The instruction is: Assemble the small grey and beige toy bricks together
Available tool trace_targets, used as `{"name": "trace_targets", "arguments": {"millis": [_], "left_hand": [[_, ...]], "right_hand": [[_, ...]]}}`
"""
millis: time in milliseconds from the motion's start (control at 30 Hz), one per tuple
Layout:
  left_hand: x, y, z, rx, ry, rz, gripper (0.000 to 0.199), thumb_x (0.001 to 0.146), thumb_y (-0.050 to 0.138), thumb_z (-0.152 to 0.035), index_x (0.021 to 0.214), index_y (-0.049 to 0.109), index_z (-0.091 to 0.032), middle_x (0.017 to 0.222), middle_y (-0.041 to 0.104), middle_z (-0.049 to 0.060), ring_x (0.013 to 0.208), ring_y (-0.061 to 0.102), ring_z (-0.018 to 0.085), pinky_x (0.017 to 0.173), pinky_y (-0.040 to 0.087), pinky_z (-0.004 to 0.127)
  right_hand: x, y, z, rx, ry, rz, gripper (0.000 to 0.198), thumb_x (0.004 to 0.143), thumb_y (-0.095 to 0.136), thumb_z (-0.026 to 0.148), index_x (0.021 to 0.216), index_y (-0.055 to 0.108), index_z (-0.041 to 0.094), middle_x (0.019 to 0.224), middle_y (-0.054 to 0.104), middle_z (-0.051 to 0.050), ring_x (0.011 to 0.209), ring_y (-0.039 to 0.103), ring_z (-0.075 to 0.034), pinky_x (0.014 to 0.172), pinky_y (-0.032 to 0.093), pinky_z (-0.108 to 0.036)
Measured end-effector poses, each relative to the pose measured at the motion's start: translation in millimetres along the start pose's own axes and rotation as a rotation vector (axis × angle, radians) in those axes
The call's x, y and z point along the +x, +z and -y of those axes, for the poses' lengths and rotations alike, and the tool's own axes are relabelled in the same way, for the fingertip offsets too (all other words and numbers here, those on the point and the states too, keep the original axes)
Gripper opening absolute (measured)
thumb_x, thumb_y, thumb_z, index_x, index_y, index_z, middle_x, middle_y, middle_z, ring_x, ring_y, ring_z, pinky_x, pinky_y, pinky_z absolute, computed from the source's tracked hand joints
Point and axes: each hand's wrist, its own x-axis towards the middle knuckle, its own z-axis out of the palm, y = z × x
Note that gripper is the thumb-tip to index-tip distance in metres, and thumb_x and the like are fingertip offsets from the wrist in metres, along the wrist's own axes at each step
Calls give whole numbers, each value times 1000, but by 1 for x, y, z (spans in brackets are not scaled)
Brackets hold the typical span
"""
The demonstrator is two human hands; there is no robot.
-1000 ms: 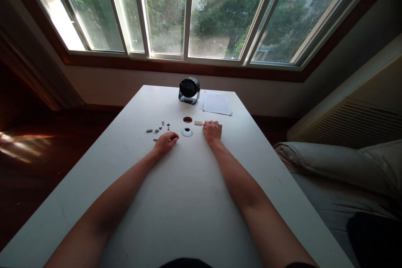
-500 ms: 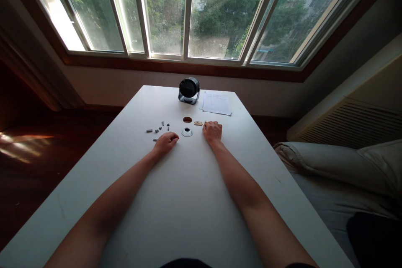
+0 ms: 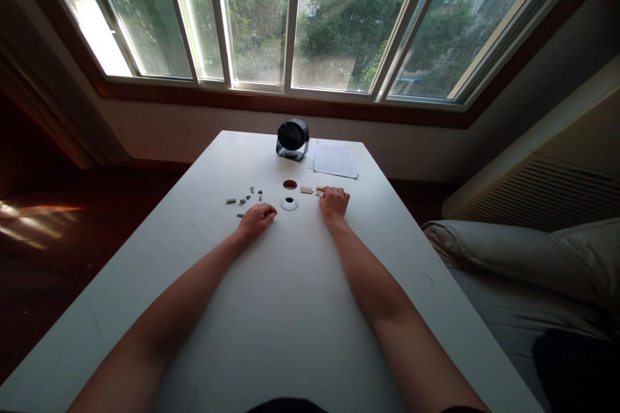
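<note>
My left hand (image 3: 258, 219) rests on the white table with its fingers curled together. Whatever may be in them is hidden. Close by on its far left side lie several small grey metal-looking parts (image 3: 243, 201), one of them a longer bar (image 3: 231, 201). My right hand (image 3: 335, 202) is closed, its fingers bent down beside a few small beige pieces (image 3: 320, 189). Its fingertips are partly hidden, so what they grip is too small to make out. Left of it lies a row of similar beige pieces (image 3: 307, 190).
Between the hands are a round hole (image 3: 290, 184) in the tabletop and a silver ring-shaped cover (image 3: 289, 204). A black round device on a stand (image 3: 292, 139) and a printed sheet of paper (image 3: 336, 159) lie toward the table's (image 3: 290, 310) far edge, before the window.
My right hand has shifted slightly to the right, so more of the beige pieces beside it shows. My left hand stays almost where it was.
</note>
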Motion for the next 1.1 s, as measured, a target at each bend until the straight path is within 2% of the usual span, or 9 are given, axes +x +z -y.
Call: {"name": "trace_targets", "arguments": {"millis": [600, 800, 1100], "left_hand": [[-1, 0, 0, 16, -11, 14, 20, 89, 51, -26, 94, 69, -21, 92, 68, 5, 89, 60, 20, 79, 47, 32], [0, -1, 1, 14, -7, 19, 20, 89, 51, -27, 94, 69, -21, 92, 68, 5, 88, 60, 20, 77, 46, 32], [0, 0, -1, 12, -13, 18, 20, 88, 51, -27, 94, 70, -21, 93, 68, 5, 88, 60, 20, 78, 47, 32]], "right_hand": [[-1, 8, 2, 68, -24, 10, 26, 92, 49, 25, 111, 66, 21, 110, 67, -10, 108, 48, -26, 91, 28, -37], [-2, 7, 1, 61, -32, -28, 24, 92, 50, 25, 107, 68, 21, 112, 65, -10, 109, 45, -26, 90, 28, -37], [-3, 2, 5, -1, -50, 40, 27, 94, 47, 28, 106, 71, 21, 117, 62, -12, 112, 42, -27, 92, 29, -38]]}}
